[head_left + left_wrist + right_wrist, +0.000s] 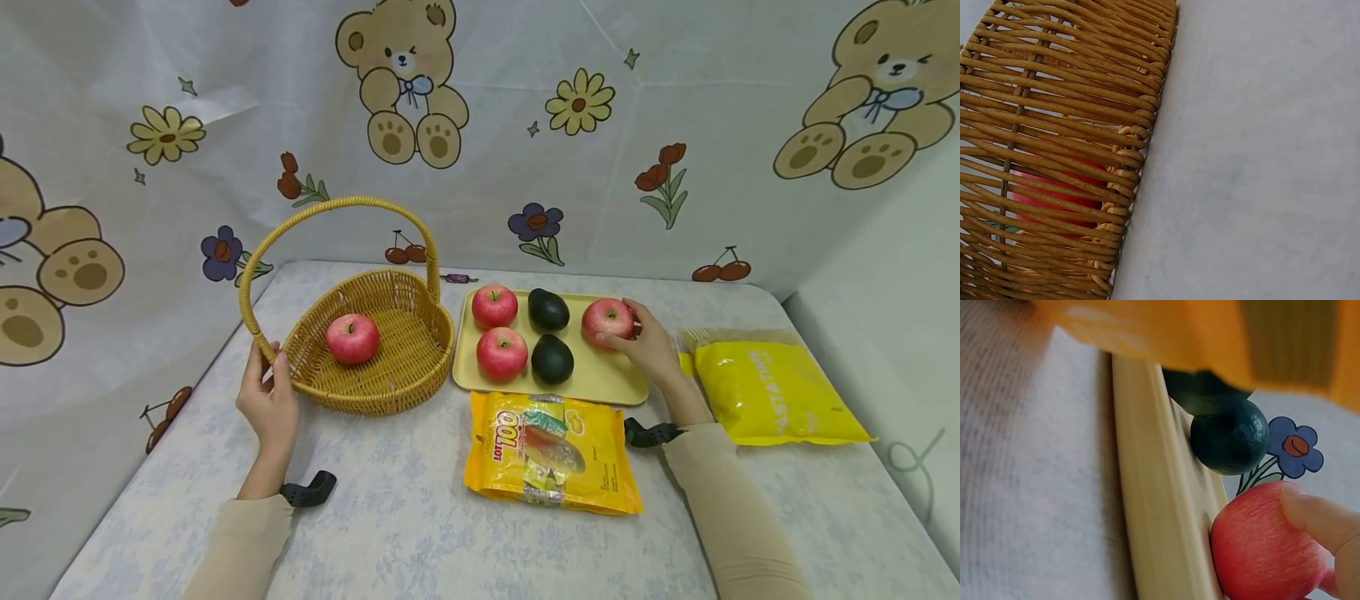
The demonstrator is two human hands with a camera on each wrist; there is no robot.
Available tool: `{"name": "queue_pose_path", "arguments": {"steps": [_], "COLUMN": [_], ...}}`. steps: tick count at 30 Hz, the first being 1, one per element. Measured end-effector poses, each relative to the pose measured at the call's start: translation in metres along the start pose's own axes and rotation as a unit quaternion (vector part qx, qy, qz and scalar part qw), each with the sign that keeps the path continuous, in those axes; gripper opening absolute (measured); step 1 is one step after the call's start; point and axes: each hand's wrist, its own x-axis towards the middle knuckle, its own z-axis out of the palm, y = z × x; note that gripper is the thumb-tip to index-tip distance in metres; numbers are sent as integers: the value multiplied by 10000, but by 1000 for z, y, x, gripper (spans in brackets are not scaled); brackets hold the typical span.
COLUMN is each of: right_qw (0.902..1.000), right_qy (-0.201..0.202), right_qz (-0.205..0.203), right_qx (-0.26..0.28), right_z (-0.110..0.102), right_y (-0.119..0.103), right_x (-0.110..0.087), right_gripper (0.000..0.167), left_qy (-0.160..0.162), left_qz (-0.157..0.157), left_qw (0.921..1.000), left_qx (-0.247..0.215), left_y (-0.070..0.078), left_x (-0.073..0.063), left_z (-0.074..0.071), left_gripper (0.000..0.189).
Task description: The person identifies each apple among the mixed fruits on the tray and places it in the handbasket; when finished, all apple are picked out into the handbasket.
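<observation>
At the left end of the wicker basket [408, 333], my left hand [272, 408] grips the rim by the foot of its arched handle. One red apple [352, 338] lies inside the basket; in the left wrist view its red [1057, 200] shows through the weave. My right hand [652, 350] holds another red apple [606, 322] at the right side of the yellow tray [607, 383], thumb on the near side and fingers round the far side. Two more apples [502, 354] and two dark green avocados [552, 359] lie on the tray's left and middle.
A yellow-orange snack bag [555, 454] with a mango picture lies in front of the tray. To the right of my right forearm is a yellow pouch [772, 392]. A patterned cloth backdrop [480, 108] rises behind the table.
</observation>
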Motion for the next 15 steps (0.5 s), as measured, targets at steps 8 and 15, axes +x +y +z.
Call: {"name": "queue_pose_path", "arguments": {"steps": [8, 15], "right_qw": [9998, 9987], "right_qy": [187, 382], "right_qz": [-52, -256], "right_qx": [56, 219], "right_z": [2, 0], "right_y": [-2, 1], "right_x": [0, -1], "right_gripper": [86, 85], "left_qy": [13, -6], "left_qz": [43, 46], "left_qw": [10000, 10000], "left_qx": [46, 74], "left_y": [-1, 0], "left_x": [0, 0], "left_z": [0, 0], "left_gripper": [40, 40]}}
